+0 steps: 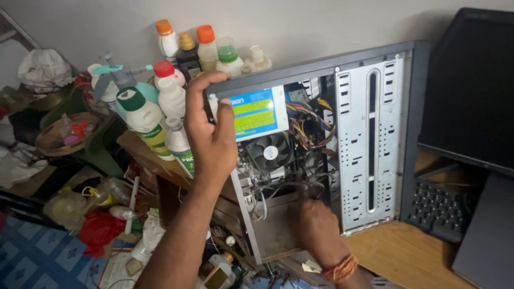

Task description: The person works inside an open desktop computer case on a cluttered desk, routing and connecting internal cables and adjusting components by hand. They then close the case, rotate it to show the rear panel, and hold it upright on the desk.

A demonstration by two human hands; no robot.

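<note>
At frame centre, a blue-and-green rectangular label (pixel 258 113) inside an open computer case (pixel 369 144); left hand (pixel 211 134) grips its top edge, right hand's (pixel 318 227) grip unclear.

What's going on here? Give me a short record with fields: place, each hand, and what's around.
place: open computer case on a wooden desk
left hand: left hand grips the case's top edge beside the power supply
right hand: right hand reaches low inside the case, near the cables; its grip cannot be told
inside: fan
around: bottles, monitor, keyboard
</note>
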